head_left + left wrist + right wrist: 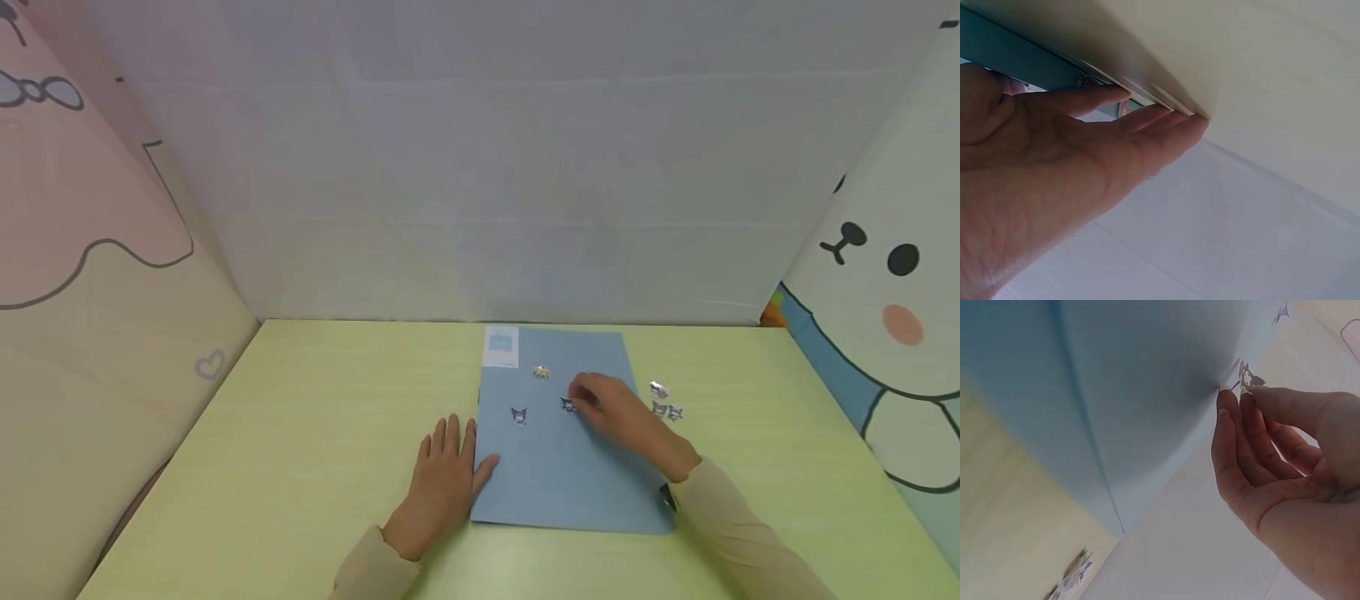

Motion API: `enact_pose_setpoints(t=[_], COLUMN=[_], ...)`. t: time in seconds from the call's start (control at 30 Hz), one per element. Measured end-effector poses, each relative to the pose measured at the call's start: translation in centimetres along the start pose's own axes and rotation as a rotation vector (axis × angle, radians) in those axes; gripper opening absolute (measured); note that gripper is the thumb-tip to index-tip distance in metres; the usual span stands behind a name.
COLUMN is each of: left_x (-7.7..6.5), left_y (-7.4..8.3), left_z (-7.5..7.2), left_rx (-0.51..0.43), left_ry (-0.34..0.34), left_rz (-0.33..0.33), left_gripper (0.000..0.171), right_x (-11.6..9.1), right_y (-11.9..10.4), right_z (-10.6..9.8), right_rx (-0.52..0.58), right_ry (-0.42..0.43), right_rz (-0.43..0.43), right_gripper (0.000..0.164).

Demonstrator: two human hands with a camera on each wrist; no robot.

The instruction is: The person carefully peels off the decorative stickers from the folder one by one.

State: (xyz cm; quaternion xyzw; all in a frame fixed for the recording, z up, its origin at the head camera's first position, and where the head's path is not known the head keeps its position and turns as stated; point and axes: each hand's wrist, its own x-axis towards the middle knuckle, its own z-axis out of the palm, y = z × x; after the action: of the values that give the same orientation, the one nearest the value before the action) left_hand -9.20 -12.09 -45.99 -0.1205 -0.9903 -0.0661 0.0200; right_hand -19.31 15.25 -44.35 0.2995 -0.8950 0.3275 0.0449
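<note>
My right hand (618, 417) pinches a small cartoon sticker (1249, 378) between thumb and fingertips, close over the middle of a blue folder (555, 483). In the head view this sticker (567, 404) shows just left of the fingertips. Two more stickers lie on the folder: a purple-eared figure (519, 416) to the left and a gold-toned one (541, 372) higher up. My left hand (442, 483) rests with straight fingers on the table along the folder's left edge, its thumb over that edge.
Several loose stickers (663, 402) lie on the yellow-green table (337, 417) just right of the folder. A white label (501, 347) covers the folder's top left corner. Pale cloth (480, 183) hangs behind the table, with cartoon-printed cloth (885, 317) at the sides.
</note>
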Motion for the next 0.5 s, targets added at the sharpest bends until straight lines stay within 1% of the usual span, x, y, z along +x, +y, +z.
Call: enact_pose_setpoints(t=[0.07,0.27,0.5], left_x=[0.0,-0.1,-0.1], left_y=[0.0,0.0,0.0], left_z=[0.1,0.1,0.0], left_rx=[-0.003,-0.004,0.004], left_ry=[0.002,0.014,0.018], left_rz=[0.002,0.004,0.005], left_gripper=[0.063,0.063,0.062], right_x=[-0.3,-1.0,-1.9], right_y=[0.3,1.1,1.7], right_z=[-0.2,-0.7,-1.4], right_rx=[0.001,0.010,0.016], right_ry=[0.011,0.021,0.041], right_rz=[-0.009,0.011,-0.011], right_gripper=[0.012,0.012,0.014])
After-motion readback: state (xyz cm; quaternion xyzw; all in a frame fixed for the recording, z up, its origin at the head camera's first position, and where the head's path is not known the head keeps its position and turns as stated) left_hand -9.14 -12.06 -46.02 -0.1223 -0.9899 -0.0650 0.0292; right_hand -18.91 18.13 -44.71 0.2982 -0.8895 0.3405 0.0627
